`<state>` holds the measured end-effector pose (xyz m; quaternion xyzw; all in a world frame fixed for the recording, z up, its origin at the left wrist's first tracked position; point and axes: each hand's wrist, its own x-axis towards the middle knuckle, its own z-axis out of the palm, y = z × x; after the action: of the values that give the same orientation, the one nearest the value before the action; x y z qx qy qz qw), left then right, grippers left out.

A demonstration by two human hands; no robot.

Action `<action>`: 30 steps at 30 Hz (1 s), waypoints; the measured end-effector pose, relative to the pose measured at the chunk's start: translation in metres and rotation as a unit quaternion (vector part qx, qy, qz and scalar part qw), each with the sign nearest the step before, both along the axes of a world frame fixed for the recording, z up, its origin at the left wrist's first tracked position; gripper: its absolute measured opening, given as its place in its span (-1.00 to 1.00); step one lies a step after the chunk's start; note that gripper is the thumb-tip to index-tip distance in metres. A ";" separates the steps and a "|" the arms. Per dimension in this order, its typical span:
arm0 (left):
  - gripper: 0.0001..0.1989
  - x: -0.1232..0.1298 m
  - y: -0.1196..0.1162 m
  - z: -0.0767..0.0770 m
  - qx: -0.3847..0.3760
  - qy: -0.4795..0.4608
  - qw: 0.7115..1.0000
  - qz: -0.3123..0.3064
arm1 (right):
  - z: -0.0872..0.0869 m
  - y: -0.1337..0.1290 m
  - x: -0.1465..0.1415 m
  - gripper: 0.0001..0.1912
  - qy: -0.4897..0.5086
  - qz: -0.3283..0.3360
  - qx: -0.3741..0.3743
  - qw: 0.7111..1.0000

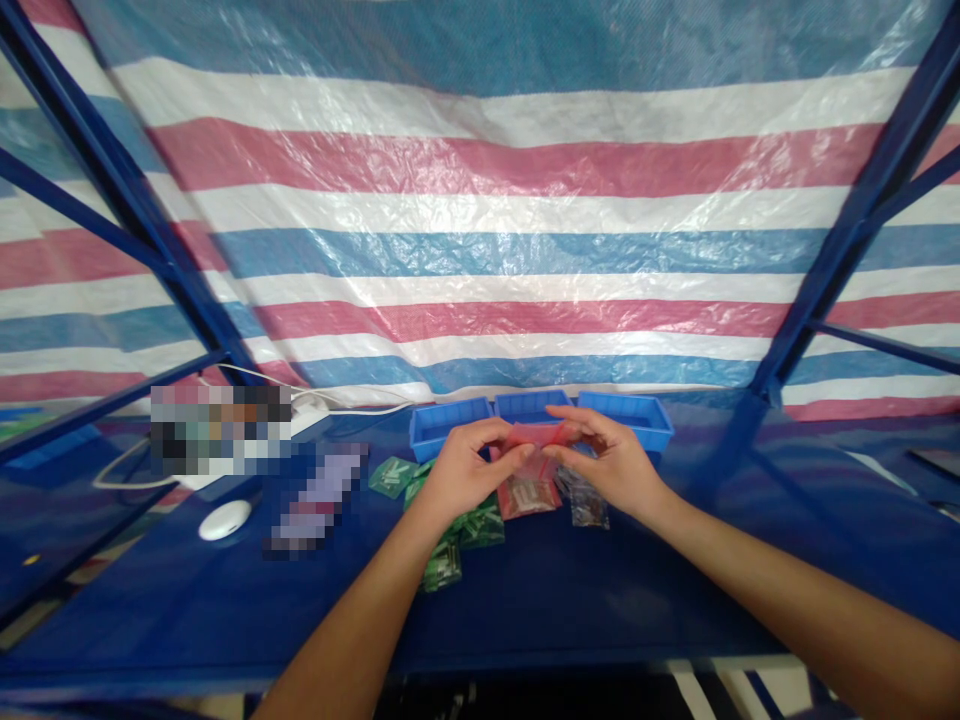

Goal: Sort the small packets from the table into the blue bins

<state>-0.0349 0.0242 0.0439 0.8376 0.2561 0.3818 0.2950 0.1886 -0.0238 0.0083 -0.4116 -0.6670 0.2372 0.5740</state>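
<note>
A red plastic bag [529, 496] with small parts in its lower half is held up by its top edge over the blue table. My left hand [474, 465] pinches the bag's upper left side between thumb and fingers. On the upper right side, my right hand [606, 460] grips it the same way. Several green bags [481, 524] with small parts lie beside and beneath my left hand. Clear bags with dark parts [589, 506] rest under my right hand, partly hidden by it.
Three blue bins [450, 424] stand in a row at the table's back edge. To the left are a white round object [225, 520], a blurred purple item [321, 500] and a white power strip [307, 412] with cables. Blue frame posts rise at both sides.
</note>
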 end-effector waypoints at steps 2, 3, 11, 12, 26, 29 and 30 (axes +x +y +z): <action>-0.72 0.001 -0.001 0.000 0.003 -0.001 1.000 0.001 | -0.001 0.000 0.000 -0.45 0.011 0.000 -0.004 1.000; -0.73 0.001 -0.001 0.000 0.005 -0.002 1.000 0.000 | -0.001 0.000 0.001 -0.45 0.013 0.001 -0.005 1.000; -0.77 0.004 -0.005 0.004 0.040 -0.007 0.999 -0.004 | 0.005 -0.001 0.003 -0.45 0.051 0.025 -0.006 0.998; -0.77 0.004 -0.005 0.005 0.043 -0.007 0.999 -0.006 | 0.005 -0.001 0.003 -0.44 0.054 0.028 -0.007 0.998; -0.73 0.003 0.001 -0.003 -0.028 -0.040 0.999 -0.017 | 0.002 -0.002 -0.002 -0.70 0.039 0.047 -0.054 0.997; -0.72 0.005 0.007 -0.010 -0.097 -0.077 0.992 -0.032 | 0.003 -0.001 -0.004 -0.68 0.061 0.060 -0.063 0.994; -0.70 0.005 0.009 -0.012 -0.116 -0.097 0.988 -0.034 | 0.003 0.001 -0.004 -0.68 0.072 0.058 -0.066 0.994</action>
<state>-0.0296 0.0333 0.0321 0.7648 0.2403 0.4191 0.4264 0.1848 -0.0231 0.0110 -0.3910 -0.6295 0.3426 0.5774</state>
